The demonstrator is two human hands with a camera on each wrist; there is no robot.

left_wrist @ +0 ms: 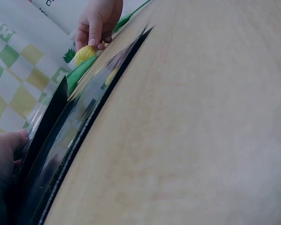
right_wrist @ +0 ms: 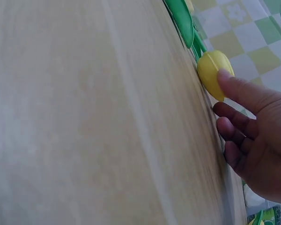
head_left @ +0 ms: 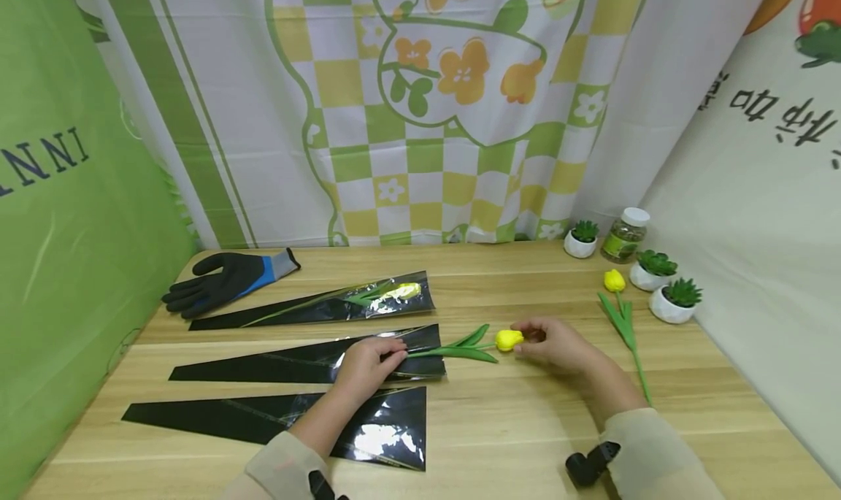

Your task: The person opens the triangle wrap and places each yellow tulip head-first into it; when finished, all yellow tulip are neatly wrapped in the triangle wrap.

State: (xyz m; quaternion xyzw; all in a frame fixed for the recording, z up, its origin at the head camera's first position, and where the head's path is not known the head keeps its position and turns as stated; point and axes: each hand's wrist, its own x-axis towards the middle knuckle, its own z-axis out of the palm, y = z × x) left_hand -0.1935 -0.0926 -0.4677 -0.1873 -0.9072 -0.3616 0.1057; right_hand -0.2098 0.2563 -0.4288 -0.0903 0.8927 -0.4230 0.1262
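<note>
In the head view, my left hand [head_left: 368, 365] holds the middle black clear-fronted flower sleeve [head_left: 263, 365] near its wide end. The left wrist view shows my thumb on the lifted edge of that sleeve. My right hand [head_left: 555, 343] pinches the bloom of a yellow artificial tulip [head_left: 508, 340] between thumb and fingertips. The tulip's green leaves lie across the sleeve's mouth, and its stem runs towards my left fingers; the stem's lower end is hidden. Another black sleeve [head_left: 197, 412] lies flat below, partly under my left forearm. A farther sleeve [head_left: 328, 303] contains a yellow tulip [head_left: 404, 291].
A second loose yellow tulip [head_left: 615, 280] lies to the right of my right hand. Behind it stand small potted succulents [head_left: 671, 310] and a lidded jar [head_left: 624, 237]. A black and blue work glove [head_left: 226, 285] lies at the far left of the wooden table [head_left: 499, 441].
</note>
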